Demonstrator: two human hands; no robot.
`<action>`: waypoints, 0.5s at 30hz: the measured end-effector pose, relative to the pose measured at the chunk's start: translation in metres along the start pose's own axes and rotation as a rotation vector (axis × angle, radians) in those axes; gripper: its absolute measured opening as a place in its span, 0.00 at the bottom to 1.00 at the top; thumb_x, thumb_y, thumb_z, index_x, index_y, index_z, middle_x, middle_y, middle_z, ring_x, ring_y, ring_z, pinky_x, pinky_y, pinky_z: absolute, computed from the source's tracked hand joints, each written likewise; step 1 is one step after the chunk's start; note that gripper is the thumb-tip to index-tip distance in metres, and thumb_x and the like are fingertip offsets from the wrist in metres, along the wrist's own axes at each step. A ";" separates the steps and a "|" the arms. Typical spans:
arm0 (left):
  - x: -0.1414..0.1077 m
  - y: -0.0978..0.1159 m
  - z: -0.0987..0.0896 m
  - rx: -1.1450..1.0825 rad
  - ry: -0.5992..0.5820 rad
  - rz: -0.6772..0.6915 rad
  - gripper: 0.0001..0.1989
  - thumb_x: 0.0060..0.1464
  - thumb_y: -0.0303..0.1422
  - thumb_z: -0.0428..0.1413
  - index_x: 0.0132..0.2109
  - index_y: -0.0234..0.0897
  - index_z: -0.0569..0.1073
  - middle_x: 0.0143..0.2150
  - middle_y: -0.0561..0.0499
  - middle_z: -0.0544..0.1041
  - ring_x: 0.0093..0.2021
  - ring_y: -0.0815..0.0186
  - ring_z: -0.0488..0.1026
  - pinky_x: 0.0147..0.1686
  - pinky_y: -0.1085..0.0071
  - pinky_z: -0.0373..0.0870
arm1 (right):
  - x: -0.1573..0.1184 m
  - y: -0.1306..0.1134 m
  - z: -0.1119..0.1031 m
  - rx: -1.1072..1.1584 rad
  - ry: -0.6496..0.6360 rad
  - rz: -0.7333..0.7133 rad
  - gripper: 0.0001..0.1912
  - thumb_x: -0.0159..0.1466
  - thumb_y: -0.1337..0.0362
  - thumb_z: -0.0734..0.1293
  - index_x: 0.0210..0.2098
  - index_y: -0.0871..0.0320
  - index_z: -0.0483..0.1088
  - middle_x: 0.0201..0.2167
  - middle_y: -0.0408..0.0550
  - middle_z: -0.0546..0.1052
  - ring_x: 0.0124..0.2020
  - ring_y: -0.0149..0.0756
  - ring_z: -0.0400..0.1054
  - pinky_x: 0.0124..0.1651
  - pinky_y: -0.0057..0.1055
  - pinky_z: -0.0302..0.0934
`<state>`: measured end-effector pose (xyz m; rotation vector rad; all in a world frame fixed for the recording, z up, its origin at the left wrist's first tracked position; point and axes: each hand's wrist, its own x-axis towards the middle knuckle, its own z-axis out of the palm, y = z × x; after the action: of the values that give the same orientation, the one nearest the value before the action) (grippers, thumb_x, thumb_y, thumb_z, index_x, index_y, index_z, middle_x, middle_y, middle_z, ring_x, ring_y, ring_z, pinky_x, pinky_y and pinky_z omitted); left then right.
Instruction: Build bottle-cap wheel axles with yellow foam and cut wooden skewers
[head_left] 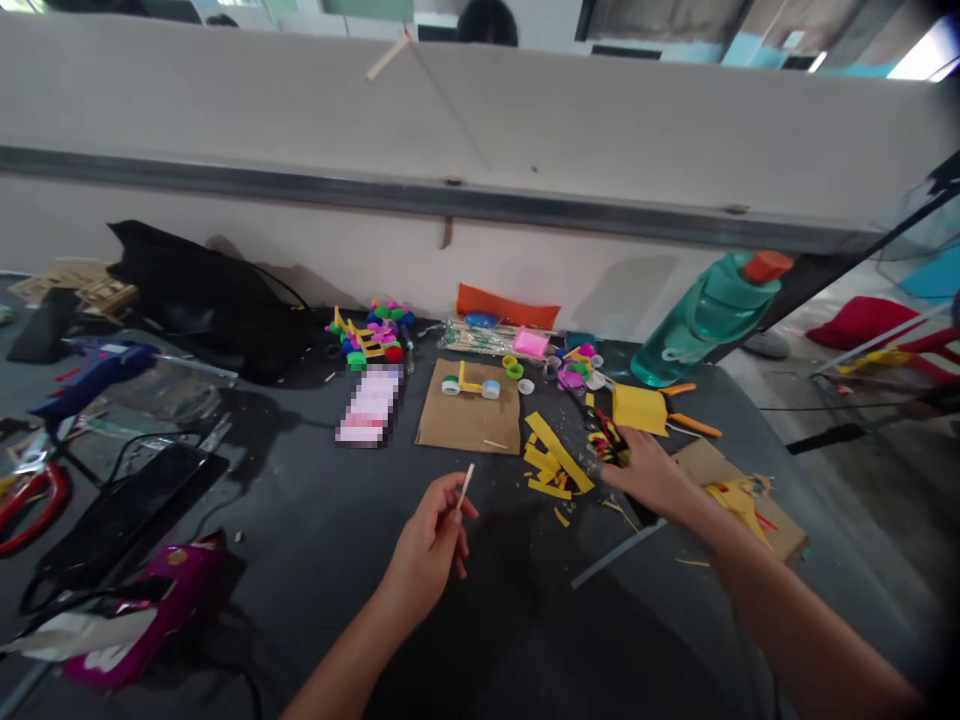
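My left hand point(435, 535) pinches a short pale stick point(465, 485) that points upward above the dark table. On the right, my right hand point(645, 470) has its fingers closed at the black, yellow and red handles of what look like scissors point(609, 442); the fingertips are partly hidden. Beside that hand lie cut yellow strips point(551, 460) and a yellow sheet point(639, 408). Ahead of my left hand, a cardboard piece point(465, 425) carries a small yellow stick model point(471, 380) with round cap-like wheels.
A teal bottle point(701, 320) stands at the back right. A phone point(369, 405) lies left of the cardboard, near a colourful stick model point(367, 338). On the left are a blue glue gun point(97, 370), a dark phone point(127, 510) and a magenta device point(150, 610). A partition point(300, 110) rises behind.
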<state>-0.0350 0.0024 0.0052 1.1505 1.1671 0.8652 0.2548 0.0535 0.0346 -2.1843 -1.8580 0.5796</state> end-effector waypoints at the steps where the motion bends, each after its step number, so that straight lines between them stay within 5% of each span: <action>1: 0.000 -0.001 -0.002 0.006 -0.010 -0.007 0.17 0.56 0.32 0.44 0.53 0.41 0.58 0.36 0.53 0.66 0.22 0.74 0.63 0.16 0.76 0.66 | -0.012 -0.002 -0.002 0.119 -0.052 -0.032 0.26 0.50 0.62 0.61 0.49 0.61 0.62 0.43 0.54 0.70 0.45 0.46 0.64 0.46 0.35 0.56; 5: 0.001 -0.002 -0.004 0.069 -0.057 -0.041 0.16 0.57 0.30 0.42 0.52 0.40 0.61 0.31 0.55 0.65 0.19 0.76 0.60 0.19 0.76 0.65 | -0.064 -0.020 0.008 0.584 -0.318 0.049 0.25 0.48 0.64 0.61 0.47 0.59 0.63 0.32 0.47 0.72 0.34 0.40 0.66 0.37 0.33 0.60; 9: 0.000 0.008 -0.002 0.316 -0.030 0.017 0.14 0.59 0.36 0.43 0.48 0.39 0.67 0.24 0.56 0.63 0.21 0.73 0.62 0.22 0.77 0.60 | -0.100 -0.041 0.035 0.935 -0.448 0.189 0.29 0.48 0.62 0.66 0.50 0.57 0.61 0.37 0.47 0.71 0.37 0.38 0.64 0.40 0.32 0.59; 15: -0.003 0.023 -0.006 0.585 -0.021 0.118 0.14 0.60 0.39 0.42 0.39 0.39 0.70 0.23 0.55 0.67 0.25 0.69 0.65 0.27 0.75 0.61 | -0.115 -0.051 0.061 1.087 -0.600 0.254 0.25 0.49 0.52 0.69 0.43 0.57 0.65 0.27 0.41 0.67 0.26 0.29 0.59 0.29 0.26 0.55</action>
<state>-0.0403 0.0059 0.0284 1.7107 1.3912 0.6067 0.1685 -0.0550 0.0189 -1.5226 -0.9487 1.8930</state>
